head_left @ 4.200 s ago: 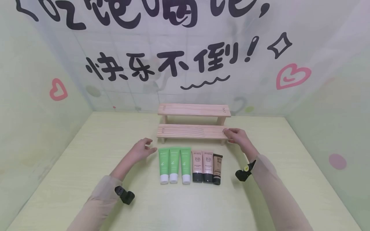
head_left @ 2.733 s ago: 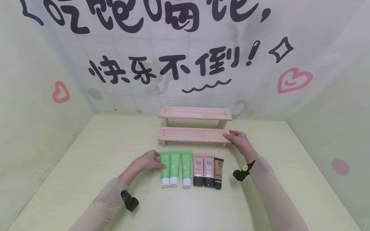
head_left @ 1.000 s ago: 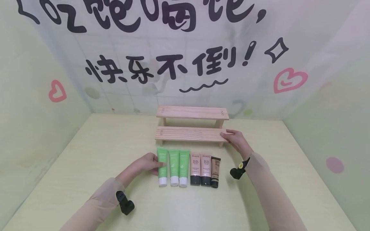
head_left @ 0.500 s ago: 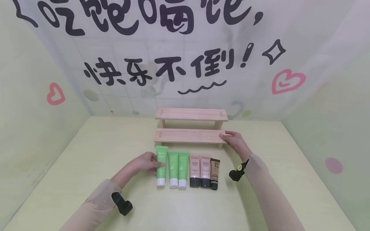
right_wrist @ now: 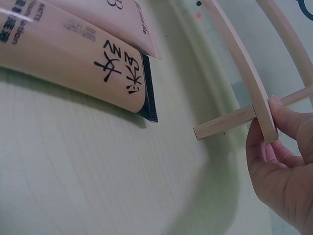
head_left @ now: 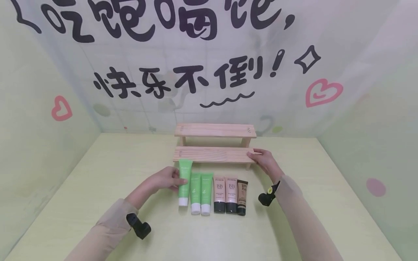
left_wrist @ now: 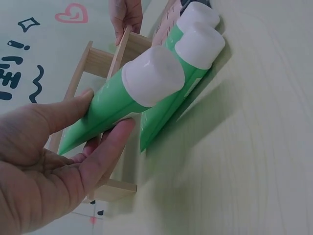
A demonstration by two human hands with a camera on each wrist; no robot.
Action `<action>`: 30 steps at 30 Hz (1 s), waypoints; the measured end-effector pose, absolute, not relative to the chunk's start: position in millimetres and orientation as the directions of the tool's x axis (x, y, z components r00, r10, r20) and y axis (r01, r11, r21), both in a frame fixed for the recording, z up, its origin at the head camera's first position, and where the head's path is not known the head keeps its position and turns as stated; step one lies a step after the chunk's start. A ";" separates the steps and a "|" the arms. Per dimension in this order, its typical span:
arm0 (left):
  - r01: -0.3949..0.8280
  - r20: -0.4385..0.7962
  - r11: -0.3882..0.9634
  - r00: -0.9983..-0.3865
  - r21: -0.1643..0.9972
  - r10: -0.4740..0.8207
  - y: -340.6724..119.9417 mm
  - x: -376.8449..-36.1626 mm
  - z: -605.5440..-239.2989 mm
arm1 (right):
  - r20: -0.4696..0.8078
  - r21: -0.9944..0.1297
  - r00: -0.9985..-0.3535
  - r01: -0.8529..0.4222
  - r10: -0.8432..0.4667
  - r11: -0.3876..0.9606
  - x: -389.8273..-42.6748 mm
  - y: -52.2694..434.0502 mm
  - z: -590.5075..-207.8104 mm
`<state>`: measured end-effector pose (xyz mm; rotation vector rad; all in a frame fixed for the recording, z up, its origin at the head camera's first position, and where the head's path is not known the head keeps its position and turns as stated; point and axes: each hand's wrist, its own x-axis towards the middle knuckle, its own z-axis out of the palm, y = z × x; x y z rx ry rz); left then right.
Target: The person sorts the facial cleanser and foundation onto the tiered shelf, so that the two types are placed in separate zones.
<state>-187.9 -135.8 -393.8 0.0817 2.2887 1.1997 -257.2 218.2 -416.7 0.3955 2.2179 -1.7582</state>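
Note:
A two-step wooden rack [head_left: 213, 154] stands at the back of the table. My right hand [head_left: 263, 161] grips the right end of its lower step [right_wrist: 264, 115]. Below the rack lies a row of tubes. My left hand [head_left: 166, 178] holds the leftmost green tube [head_left: 184, 181] with a white cap [left_wrist: 152, 76], lifted off the table and tilted, thumb on top and fingers beneath. Two more green tubes [head_left: 200, 192], two pink BB tubes [head_left: 226, 194] and a smaller tan tube [head_left: 242, 197] lie flat, caps toward me.
The pale yellow table [head_left: 107, 170] is walled on three sides by panels with lettering and hearts. A black wrist camera sits on each forearm [head_left: 138, 226] [head_left: 266, 197].
My left hand reached the leftmost green tube, took hold of it and has lifted it up out of the row toward the rack. The right hand stayed on the rack's end.

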 end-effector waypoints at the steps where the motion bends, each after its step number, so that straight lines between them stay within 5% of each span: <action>1: -0.185 -0.437 0.600 -0.846 0.778 0.305 -135.2 -188.8 -392.9 | -0.385 -0.898 -0.922 0.383 0.038 0.217 -257.5 218.2 -416.8; 30: -0.138 -0.383 0.564 -0.857 0.814 0.343 -104.2 -202.2 -377.4 | -0.403 -0.890 -0.914 0.404 0.050 0.210 -258.5 217.6 -417.5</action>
